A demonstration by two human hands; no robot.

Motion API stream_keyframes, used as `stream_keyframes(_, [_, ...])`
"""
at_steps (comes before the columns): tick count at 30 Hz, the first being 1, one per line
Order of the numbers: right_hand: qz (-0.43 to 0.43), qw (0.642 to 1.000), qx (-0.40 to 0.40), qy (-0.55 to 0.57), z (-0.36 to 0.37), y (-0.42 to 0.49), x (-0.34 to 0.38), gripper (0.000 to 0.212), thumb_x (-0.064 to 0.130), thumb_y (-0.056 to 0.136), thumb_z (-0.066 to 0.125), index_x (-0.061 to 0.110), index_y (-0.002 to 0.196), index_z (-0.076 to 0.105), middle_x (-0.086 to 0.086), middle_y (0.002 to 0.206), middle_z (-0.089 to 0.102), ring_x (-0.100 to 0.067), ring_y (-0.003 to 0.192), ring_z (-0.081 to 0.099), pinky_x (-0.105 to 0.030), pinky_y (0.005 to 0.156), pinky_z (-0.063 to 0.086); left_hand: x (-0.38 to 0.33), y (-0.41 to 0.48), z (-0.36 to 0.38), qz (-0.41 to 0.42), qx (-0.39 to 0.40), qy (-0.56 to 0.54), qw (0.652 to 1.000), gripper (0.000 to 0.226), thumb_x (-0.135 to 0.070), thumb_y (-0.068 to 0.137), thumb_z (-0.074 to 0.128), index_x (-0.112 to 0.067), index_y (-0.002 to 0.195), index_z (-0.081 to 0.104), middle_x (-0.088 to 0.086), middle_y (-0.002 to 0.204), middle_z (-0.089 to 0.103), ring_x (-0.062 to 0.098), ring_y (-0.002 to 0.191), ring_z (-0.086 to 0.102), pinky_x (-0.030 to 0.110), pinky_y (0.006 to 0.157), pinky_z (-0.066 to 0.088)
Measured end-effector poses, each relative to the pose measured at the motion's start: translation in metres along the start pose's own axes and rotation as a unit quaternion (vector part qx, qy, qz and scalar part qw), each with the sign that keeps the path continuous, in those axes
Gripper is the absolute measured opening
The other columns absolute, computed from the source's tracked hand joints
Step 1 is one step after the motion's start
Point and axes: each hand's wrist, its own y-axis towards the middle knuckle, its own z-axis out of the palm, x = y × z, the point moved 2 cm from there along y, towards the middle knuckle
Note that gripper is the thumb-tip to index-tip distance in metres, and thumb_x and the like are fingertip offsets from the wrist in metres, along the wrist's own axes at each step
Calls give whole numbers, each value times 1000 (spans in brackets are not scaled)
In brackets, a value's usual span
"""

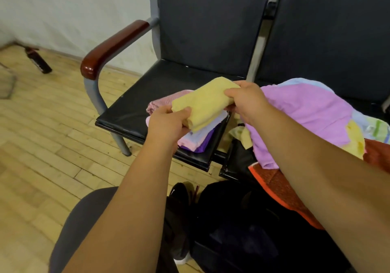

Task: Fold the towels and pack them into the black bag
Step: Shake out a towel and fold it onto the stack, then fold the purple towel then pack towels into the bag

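**Yellow towel held at both ends over the chair seat**

In the middle of the frame the person holds a soft, nubby yellow towel point(207, 101), folded into a thick band that slants from lower left to upper right. The left hand point(168, 120) clamps its lower end, fingers curled under and thumb on top. The right hand point(247, 101) pinches the upper end, fingers wrapped over the cloth.

Just beneath the towel a stack of folded towels point(200, 137) sits on the glossy black seat point(130, 112) of the left chair, its flat layers pale pink, pale blue and deep purple. A dusty pink towel point(164, 101) lies bunched at the far side of that stack.

To the right, on the neighbouring seat, lies a loose heap point(306, 108) of fluffy lilac cloth with pale blue, yellow and green patches. A coarse rust-red towel point(280, 186) with a bright orange edge hangs off the seat front below it.

The black bag point(242, 226) sits low in the frame between the forearms, a dark, soft shape on the floor. Its opening is hard to make out. A black shoe point(179, 194) shows just left of it.

The chair has a grey metal tube frame and a rounded, polished reddish-brown armrest point(114, 47). Pale wooden floorboards point(42, 125) fill the left side, and a dark bottle-shaped object point(39, 60) lies near the wall at upper left.
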Motion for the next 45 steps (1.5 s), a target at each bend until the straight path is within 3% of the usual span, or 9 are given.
stream_keyframes(7, [2,992,2,-129,23,32,-6,31,9,96,65,18,124,72,-14,115,71,-36,104,71,-43,77,68,11,28,0,-56,-55,47,996,38,-23,84,90,5,102,71,18,88,76,39,92,77,50,89,65])
stream_keyframes(19, [-32,956,13,-291,21,31,-27,40,35,100,63,23,138,66,-2,128,69,-25,116,64,-42,102,54,20,28,12,-36,-115,205,971,48,-43,96,76,0,107,59,9,81,65,31,83,74,33,68,59])
stream_keyframes(21, [-34,960,14,-277,18,27,-27,48,44,101,62,24,145,62,-1,137,66,-24,123,62,-44,107,52,17,25,12,3,-139,229,964,50,-41,97,76,2,117,61,12,93,68,21,72,66,24,51,44])
stream_keyframes(25, [11,976,-2,-219,6,18,-25,58,57,97,60,18,140,64,-3,130,69,-28,115,70,-50,104,58,10,18,13,50,-188,241,951,77,-36,94,77,0,147,35,18,144,51,29,102,69,34,68,53])
stream_keyframes(28, [59,989,7,-138,-8,12,-27,43,47,91,65,13,116,71,-13,116,75,-34,101,77,-53,98,62,8,8,22,101,-176,237,950,55,-21,90,68,9,132,50,32,128,62,20,66,57,25,48,35])
stream_keyframes(30, [83,991,27,-104,-16,-4,-23,36,34,99,67,14,129,63,-11,122,71,-34,111,74,-49,103,60,7,-6,31,130,-161,239,949,45,-16,90,63,11,125,55,33,119,63,15,59,43,27,48,30])
stream_keyframes(38, [100,992,28,-66,-80,-61,-22,11,14,104,59,7,110,63,-16,111,66,-31,97,68,-42,94,58,6,-62,84,206,-5,257,944,8,-13,98,58,-16,104,61,-7,91,61,5,80,55,20,61,37])
stream_keyframes(42, [103,992,-7,-75,-122,-89,-18,11,15,104,63,9,113,65,-17,124,72,-31,102,71,-48,96,60,17,-82,119,229,82,311,919,9,-19,98,60,-15,100,68,-1,89,68,11,80,61,22,62,44])
stream_keyframes(45, [92,990,-39,-95,-159,-106,-24,18,15,100,66,4,114,71,-15,118,75,-29,97,73,-40,79,58,31,-93,148,221,146,339,903,15,-19,95,56,-12,95,69,8,92,72,28,88,71,44,78,62])
